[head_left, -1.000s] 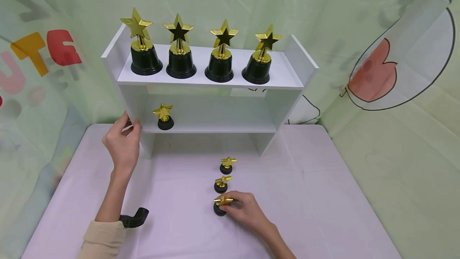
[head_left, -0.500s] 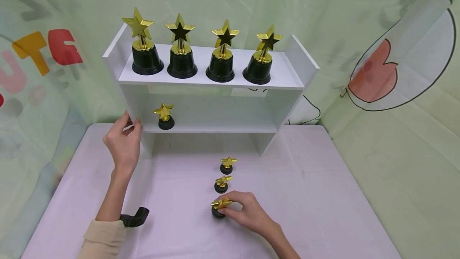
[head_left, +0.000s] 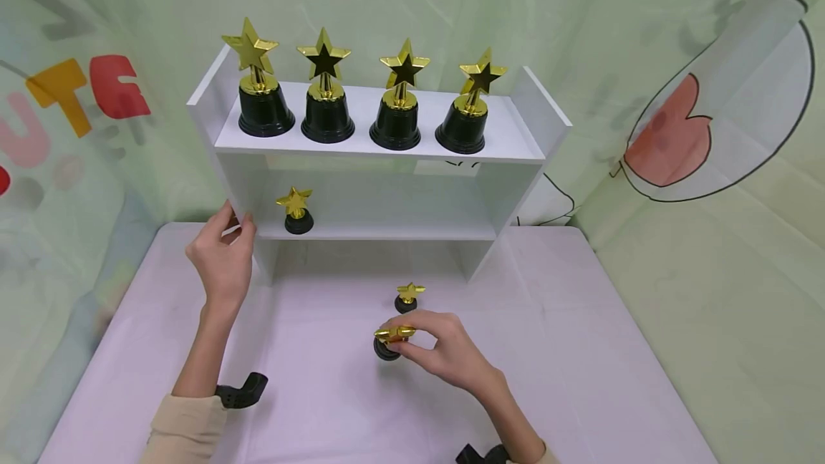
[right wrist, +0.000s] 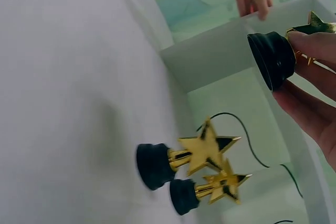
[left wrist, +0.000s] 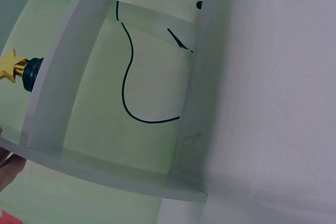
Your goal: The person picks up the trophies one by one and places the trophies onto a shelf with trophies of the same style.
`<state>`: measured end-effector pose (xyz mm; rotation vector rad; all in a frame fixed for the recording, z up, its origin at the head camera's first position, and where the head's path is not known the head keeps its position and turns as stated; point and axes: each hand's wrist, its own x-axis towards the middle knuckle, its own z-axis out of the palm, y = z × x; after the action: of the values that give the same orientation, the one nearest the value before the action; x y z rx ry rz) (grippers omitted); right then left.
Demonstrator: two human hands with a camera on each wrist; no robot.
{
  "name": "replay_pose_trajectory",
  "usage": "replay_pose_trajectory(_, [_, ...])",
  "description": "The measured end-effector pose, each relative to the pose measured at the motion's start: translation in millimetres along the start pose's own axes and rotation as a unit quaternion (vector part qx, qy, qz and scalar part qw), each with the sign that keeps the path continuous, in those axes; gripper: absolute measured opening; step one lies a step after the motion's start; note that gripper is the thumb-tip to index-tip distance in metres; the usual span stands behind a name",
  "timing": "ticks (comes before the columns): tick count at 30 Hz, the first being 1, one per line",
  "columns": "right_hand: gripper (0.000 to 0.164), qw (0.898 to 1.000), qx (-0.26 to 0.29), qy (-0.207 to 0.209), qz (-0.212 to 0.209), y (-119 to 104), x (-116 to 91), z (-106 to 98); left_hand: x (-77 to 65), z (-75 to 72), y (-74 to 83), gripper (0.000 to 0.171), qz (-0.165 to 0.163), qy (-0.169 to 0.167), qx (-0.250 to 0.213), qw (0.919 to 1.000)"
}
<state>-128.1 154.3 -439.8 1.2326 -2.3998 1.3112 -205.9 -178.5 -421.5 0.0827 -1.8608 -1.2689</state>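
My right hand (head_left: 445, 351) pinches a small trophy (head_left: 387, 349) with a gold star and black round base, by its star and stem. In the right wrist view the base of this trophy (right wrist: 272, 60) is held off the table. Two more small trophies stand near it in that view, a nearer one (right wrist: 155, 165) and a farther one (right wrist: 184, 196); the head view shows just one (head_left: 406, 301), the other being hidden. My left hand (head_left: 222, 253) grips the left side panel of the white shelf (head_left: 399, 217). Another small trophy (head_left: 298, 223) stands at the left on its middle board.
Several larger star trophies (head_left: 394, 124) stand in a row on the shelf's top board. The shelf stands towards the back of a table with a white cloth (head_left: 548, 349). Printed curtains (head_left: 696, 271) hang behind and beside it.
My right hand has picked up the nearest small trophy and moved it up and forward towards the shelf, across the middle one. My left hand stays at the side panel.
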Motion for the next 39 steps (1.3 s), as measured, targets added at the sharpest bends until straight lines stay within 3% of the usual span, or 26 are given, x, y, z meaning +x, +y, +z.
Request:
replay_pose_trajectory(8, [0.026, 0.999, -0.011, 0.018, 0.031, -3.6, 30.4, -16.6, -0.8, 0.6, -0.7, 0.033, -0.007, -0.002, -0.001, 1.0000])
replay_pose_trajectory(16, [0.021, 1.000, -0.019, 0.018, 0.016, -2.3, 67.7, -32.0, -0.6, 0.5, 0.0, 0.033, -0.005, -0.003, -0.003, 1.0000])
replay_pose_trajectory(21, [0.019, 0.998, -0.011, 0.011, 0.068, -0.6, 92.8, -39.3, -0.4, 0.8, -0.1, 0.034, -0.006, -0.003, -0.004, 1.0000])
replay_pose_trajectory(25, [0.020, 0.995, 0.002, 0.008, 0.102, 4.4, 112.6, -39.6, -1.1, -0.2, 0.1, 0.034, -0.007, -0.005, -0.002, 1.0000])
replay_pose_trajectory(39, [0.029, 0.988, -0.004, -0.012, 0.153, 25.8, 167.4, -30.2, -0.1, 0.8, -3.6, 0.034, -0.008, -0.001, -0.004, 1.0000])
